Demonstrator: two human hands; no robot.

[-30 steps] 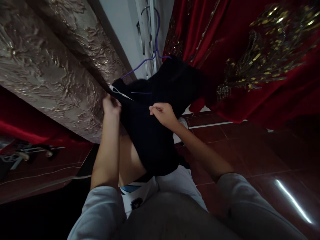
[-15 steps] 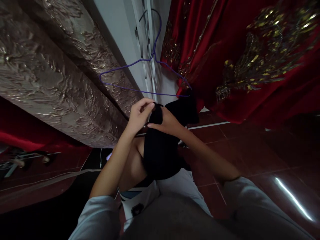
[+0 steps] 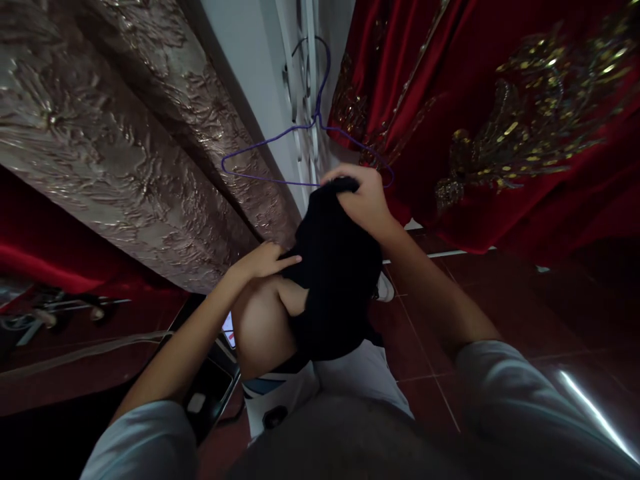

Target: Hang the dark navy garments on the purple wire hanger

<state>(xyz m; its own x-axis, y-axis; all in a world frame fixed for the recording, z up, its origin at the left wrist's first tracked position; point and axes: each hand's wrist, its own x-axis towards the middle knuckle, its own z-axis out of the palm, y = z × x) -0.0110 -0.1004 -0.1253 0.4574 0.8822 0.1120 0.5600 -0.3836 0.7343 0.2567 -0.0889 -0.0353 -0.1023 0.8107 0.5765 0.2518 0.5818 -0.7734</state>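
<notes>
A black garment (image 3: 335, 267) hangs from my right hand (image 3: 363, 193) and drapes down over my lap. The fingers of that hand are wrapped round its bunched upper edge, just in front of the bottom bar of a purple wire hanger (image 3: 270, 139). Lower and to the left, my left hand (image 3: 265, 259) is at the garment's left edge, with the thumb lying on the black cloth and the other fingers bent behind it, partly hidden. The hanger hangs by its hook from a white metal rack (image 3: 310, 87); no cloth is on it.
Textured beige fabric (image 3: 115, 147) hangs at the left, red fabric with gold sequins (image 3: 525, 120) at the right. A lit phone (image 3: 229, 330) and a small white object (image 3: 197, 403) lie on a black surface left of my leg. The floor (image 3: 425, 340) has dark red tiles.
My hands have moved apart: the right one up with the garment's edge, the left one down and leftward. The black cloth is now spread out taller between them.
</notes>
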